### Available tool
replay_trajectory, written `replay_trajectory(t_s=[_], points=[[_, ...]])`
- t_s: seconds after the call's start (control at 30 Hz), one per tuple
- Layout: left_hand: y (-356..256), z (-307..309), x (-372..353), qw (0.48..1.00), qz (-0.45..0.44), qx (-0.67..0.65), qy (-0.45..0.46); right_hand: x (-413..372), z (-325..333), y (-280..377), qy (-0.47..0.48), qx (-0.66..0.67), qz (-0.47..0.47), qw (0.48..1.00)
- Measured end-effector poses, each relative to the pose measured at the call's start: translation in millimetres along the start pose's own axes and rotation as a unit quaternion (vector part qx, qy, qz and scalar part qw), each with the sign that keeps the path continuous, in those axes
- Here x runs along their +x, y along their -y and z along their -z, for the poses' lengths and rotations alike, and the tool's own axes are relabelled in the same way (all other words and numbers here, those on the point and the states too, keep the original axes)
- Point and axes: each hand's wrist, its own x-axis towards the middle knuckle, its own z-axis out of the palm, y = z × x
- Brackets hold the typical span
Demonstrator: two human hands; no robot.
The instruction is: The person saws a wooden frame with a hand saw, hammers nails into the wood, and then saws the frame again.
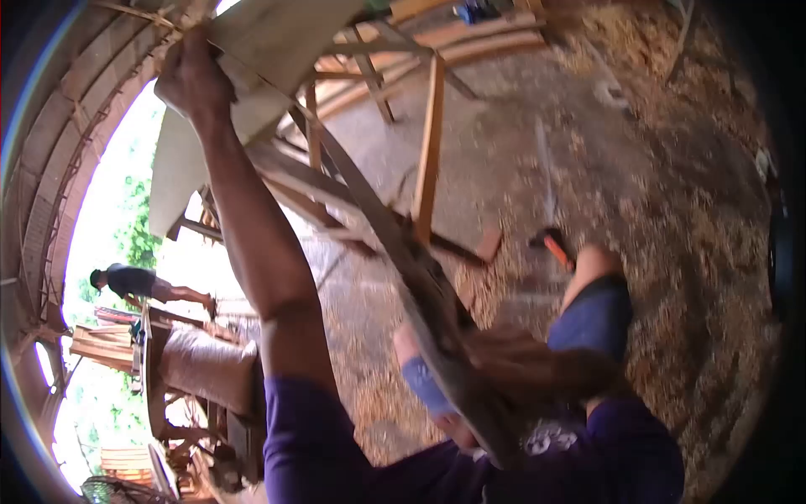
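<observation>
A long narrow length of wood (378, 223) slants from my chest toward the upper left. My right hand (537, 370), blurred, wraps round its near part, above my lap. With the arm stretched far out, my left hand (197, 80) closes on the thin far part of the same wood, where it overlaps a broad pale panel (277, 42). Just below the wood is a wooden frame with an upright orange-brown leg (430, 143). An orange-and-black tool (556, 246) lies on the floor by my knee.
Shavings litter the floor (672, 277). Planks (495, 42) are stacked at the top. At the left, a person (130, 281) in dark clothes stands in the bright opening, near stacked timber (105, 344) and a large brownish bundle (210, 361). A curved roof (50, 168) spans the left edge.
</observation>
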Motion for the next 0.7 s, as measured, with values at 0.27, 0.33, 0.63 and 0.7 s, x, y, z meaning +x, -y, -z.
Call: replay_trajectory(t_s=[0.27,0.33,0.63,0.7], points=[[10.7,11.2,0.6,0.999,-0.025,0.013,0.034,-47.7,18.8,19.7,0.045,0.054,0.004,0.998],[-8.4,8.4,3.0,0.999,0.024,0.012,0.032,-50.1,22.4,5.3,0.055,0.021,-0.001,0.998],[6.9,4.6,6.0,0.998,-0.03,-0.056,0.01,69.9,-62.0,-139.4,0.014,-0.101,0.088,0.991],[1.6,6.1,1.6,0.999,-0.023,-0.038,0.013,94.6,-84.5,-152.6,-0.024,-0.022,0.122,0.992]])
